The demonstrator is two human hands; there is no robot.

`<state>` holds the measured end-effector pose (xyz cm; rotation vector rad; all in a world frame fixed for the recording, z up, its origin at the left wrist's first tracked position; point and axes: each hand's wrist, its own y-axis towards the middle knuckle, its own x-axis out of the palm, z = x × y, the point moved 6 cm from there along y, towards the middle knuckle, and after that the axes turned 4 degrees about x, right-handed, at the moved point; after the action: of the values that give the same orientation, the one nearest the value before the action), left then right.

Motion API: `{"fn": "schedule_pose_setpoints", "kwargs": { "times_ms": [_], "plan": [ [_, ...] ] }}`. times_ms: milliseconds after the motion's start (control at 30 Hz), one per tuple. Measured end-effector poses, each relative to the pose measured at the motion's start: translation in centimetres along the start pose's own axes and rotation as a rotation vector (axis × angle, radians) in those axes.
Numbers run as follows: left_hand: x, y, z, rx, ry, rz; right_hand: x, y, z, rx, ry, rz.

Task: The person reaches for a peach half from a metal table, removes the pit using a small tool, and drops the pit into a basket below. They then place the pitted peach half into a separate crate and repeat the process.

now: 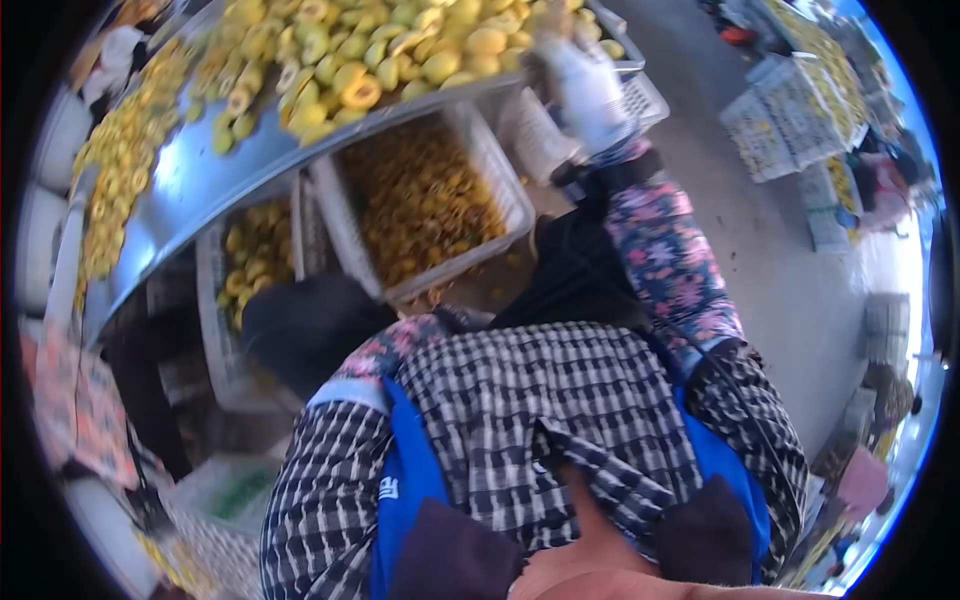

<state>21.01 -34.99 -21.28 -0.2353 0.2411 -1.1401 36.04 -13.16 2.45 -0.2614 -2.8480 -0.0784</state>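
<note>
The gloved right hand is resting at the desk edge beside yellow fruit. Its grip is too blurred to tell. The left hand is lying out of view.

Bright daylight, heavy fisheye warp, black corners, motion blur throughout.

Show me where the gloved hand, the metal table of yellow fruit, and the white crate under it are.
right hand (585, 90), head view, on the back of the white glove.
metal table (190, 180), head view, on a bare stretch of its shiny edge.
white crate (500, 175), head view, on its right-hand wall.
</note>
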Motion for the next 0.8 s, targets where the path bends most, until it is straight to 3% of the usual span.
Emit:
{"fn": "schedule_pose_setpoints", "kwargs": {
  "times_ms": [33, 133, 233, 367, 400, 433, 533, 567, 600, 667, 700, 800],
  "plan": [
    [0.2, -0.4, -0.1, -0.012, -0.010, 0.016, 0.0, -0.3, -1.0, 0.002, -0.106, -0.036],
    [0.0, -0.7, -0.4, -0.039, -0.052, 0.044, 1.9, 0.6, -0.8, 0.086, 0.077, -0.117],
    [-0.1, -0.7, -0.6, -0.055, -0.076, 0.066, 4.9, -0.8, -1.2, 0.200, 0.293, -0.059],
    [-1.0, 0.7, -1.5, -0.080, -0.177, 0.063, 4.3, 0.0, 0.9, 0.351, 0.056, -0.063],
    [-1.3, 0.5, -1.7, -0.082, -0.188, 0.073, 4.1, 0.5, 1.0, 0.363, -0.047, -0.201],
    [-0.2, -1.0, -1.4, -0.056, -0.102, 0.062, 5.6, -5.9, -2.9, 0.240, -0.044, -0.200],
    [0.1, -0.9, -1.1, -0.054, -0.095, 0.062, 5.5, -8.2, -4.5, 0.160, -0.063, -0.131],
    [0.1, -0.7, -1.2, -0.056, -0.096, 0.065, 5.1, -8.8, -5.6, 0.241, -0.029, -0.128],
    [0.2, -0.4, -1.1, -0.056, -0.097, 0.064, 4.0, -8.6, -5.4, 0.251, -0.024, -0.126],
    [-0.1, 0.0, -0.9, -0.049, -0.098, 0.075, 3.5, -6.7, -4.3, 0.262, 0.101, -0.323],
    [-0.1, 0.1, -0.7, -0.040, -0.092, 0.079, 3.6, -6.2, -3.7, -0.001, -0.180, -0.194],
    [-0.1, 0.6, -0.1, 0.001, -0.072, 0.099, 3.9, -5.4, -3.1, -0.009, -0.123, -0.240]
  ]
}}
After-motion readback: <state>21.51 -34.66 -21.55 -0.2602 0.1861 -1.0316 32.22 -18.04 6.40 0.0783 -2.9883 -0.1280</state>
